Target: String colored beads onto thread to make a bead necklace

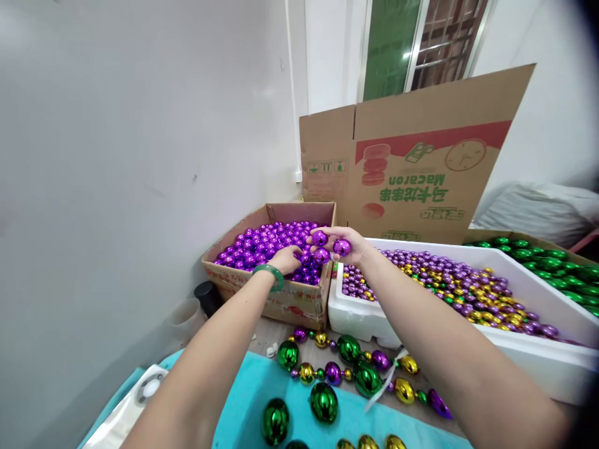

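Note:
My right hand [352, 242] is turned palm up, its fingers curled around three shiny purple balls [342, 247] over the right edge of an open cardboard box. In that box lie many more purple balls [262, 240]. Over the front part of the box is my left hand [287, 259], wearing a green bangle [276, 278] on the wrist. Its fingers are bent together close to the balls, and whatever they may hold is hidden. The cardboard box [281, 302] stands against the wall.
A white foam box [360, 321] of small purple, gold and green beads stands on the right. Large green ornaments [556, 265] fill another box behind it. A bead garland [349, 374] and loose green eggs [324, 402] lie in front, partly on a turquoise cloth [253, 380].

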Demonstrator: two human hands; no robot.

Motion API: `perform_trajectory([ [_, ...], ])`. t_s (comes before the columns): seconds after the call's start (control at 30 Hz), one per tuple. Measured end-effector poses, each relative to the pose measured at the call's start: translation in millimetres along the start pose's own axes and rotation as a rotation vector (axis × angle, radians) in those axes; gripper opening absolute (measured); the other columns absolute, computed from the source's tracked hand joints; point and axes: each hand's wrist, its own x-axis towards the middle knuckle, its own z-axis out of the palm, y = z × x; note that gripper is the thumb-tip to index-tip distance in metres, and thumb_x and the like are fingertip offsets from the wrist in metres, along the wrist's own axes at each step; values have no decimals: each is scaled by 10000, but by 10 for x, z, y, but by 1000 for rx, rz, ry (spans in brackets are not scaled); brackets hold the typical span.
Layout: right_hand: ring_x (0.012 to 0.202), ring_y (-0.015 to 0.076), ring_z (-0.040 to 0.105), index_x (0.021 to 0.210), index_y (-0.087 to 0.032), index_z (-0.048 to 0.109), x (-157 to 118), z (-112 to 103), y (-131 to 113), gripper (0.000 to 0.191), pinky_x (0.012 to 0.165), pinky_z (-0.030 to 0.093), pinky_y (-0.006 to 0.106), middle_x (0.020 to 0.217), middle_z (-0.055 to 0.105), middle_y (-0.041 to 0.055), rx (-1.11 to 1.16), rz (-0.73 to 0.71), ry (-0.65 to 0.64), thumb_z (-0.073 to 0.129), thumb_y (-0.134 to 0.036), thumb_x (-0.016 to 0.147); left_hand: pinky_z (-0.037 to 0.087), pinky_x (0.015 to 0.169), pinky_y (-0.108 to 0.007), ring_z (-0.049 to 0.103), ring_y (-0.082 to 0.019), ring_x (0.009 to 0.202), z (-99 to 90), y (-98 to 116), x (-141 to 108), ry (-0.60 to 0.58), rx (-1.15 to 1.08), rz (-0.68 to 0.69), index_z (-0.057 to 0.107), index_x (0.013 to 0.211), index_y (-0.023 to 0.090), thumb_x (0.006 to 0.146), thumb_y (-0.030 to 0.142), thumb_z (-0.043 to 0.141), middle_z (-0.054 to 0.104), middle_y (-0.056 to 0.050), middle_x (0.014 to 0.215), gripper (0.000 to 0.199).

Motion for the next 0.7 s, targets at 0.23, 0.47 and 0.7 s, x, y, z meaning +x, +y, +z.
perform_trajectory([
  [0.23,790,171,649,983,-192,581,-617,480,47,238,415,453,177,1022,668,57,7,-312,112,593,-265,756,413,386,-216,561,-111,511,92,262,-881,-188,-901,91,551,1065,192,789,524,565,622,-37,817,432],
  [0.47,852,177,631,960,-202,625,-1316,902,354,244,697,512,282,954,668,33,-83,-416,247,650,-315,745,441,467,-216,570,-100,527,476,403,-1643,-99,-1073,115,561,1019,188,680,356,727,618,3,780,414],
  [0.7,621,128,564,929,-226,591,-1928,1172,901,255,485,479,229,773,590,-14,132,-316,563,610,-427,773,455,864,-316,594,-181,910,892,407,-2172,256,-484,380,618,949,184,688,234,718,654,-22,958,284],
])
